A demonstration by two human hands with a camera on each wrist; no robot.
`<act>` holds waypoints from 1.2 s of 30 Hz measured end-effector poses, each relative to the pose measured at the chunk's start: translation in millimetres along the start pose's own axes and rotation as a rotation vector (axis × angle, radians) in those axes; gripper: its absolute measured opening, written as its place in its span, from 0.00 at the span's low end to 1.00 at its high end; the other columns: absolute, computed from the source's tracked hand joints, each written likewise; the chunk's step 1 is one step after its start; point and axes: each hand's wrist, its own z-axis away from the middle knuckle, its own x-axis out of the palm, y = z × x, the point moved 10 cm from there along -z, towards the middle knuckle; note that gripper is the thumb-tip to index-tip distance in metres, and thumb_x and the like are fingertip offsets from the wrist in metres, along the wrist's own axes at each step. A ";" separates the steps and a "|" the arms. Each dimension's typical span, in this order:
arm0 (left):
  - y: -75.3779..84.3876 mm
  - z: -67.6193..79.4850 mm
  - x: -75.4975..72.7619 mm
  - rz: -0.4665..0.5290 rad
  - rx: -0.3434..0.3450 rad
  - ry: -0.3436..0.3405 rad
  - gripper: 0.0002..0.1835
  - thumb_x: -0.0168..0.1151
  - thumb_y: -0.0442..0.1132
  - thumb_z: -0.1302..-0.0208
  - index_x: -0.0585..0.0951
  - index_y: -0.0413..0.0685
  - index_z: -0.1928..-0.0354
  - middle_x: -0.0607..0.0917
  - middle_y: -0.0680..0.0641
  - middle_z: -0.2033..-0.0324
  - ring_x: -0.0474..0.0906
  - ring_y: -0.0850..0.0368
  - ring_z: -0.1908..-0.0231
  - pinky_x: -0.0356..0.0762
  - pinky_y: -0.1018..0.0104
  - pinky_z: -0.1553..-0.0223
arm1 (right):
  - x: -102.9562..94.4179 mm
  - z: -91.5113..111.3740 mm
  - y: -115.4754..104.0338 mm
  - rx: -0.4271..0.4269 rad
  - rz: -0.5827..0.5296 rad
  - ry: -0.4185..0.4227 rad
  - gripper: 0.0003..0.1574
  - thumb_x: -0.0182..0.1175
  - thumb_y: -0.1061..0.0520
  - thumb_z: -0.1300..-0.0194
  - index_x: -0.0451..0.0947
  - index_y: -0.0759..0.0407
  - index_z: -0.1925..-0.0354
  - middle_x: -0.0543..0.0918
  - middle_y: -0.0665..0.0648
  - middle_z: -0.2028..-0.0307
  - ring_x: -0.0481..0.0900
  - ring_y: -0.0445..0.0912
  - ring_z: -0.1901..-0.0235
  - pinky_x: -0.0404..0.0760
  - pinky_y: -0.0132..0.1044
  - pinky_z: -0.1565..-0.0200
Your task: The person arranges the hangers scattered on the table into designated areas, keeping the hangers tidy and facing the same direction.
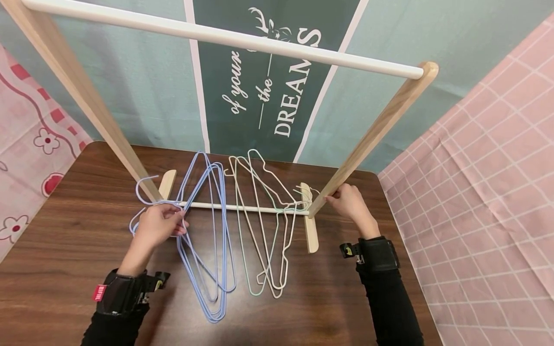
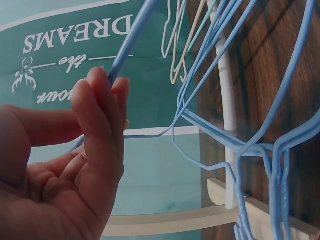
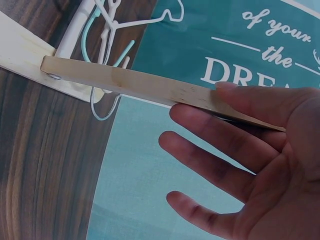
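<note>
the left hand (image 1: 157,223) has its thumb and fingertips pinched together on the wire of one blue hanger (image 2: 134,37), so that hanger sits right at the fingers, most of it off to their right. in the left wrist view the wire slants up out of the pinch; whether the whole hanger is off the ones beside it, i cannot tell. the right hand (image 1: 348,204) has thumb and forefinger against the right upright (image 1: 381,127), low down, its other fingers spread apart. just beyond the left fingertips the other blue hangers (image 1: 223,211) overlap in a bunch, hooks at the left near the foot of the left upright (image 1: 86,101), long bottom bars on the right, running from the back of the table (image 1: 337,288) toward the person. that long axis crosses the white lower rod (image 1: 241,208) roughly at right angles, and the upper rod (image 1: 225,38), overhead and well apart from both hands, runs side to side much the same way. this crosswise lie is, i judge, the relation that counts most. the left hand is plainly nearer the blue bunch. farther right, between the hands, lie the pale hangers (image 1: 256,192), hook ends toward the right hand.
</note>
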 end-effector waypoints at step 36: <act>9.5 -7.2 10.7 0.155 -0.025 -0.136 0.13 0.48 0.29 0.34 0.70 0.21 0.55 0.81 0.47 0.78 0.79 0.64 0.81 0.81 0.69 0.73 | -2.0 -0.4 -4.3 -0.008 0.010 0.004 0.14 0.59 0.60 0.40 0.79 0.73 0.62 0.82 0.68 0.71 0.75 0.46 0.81 0.68 0.34 0.81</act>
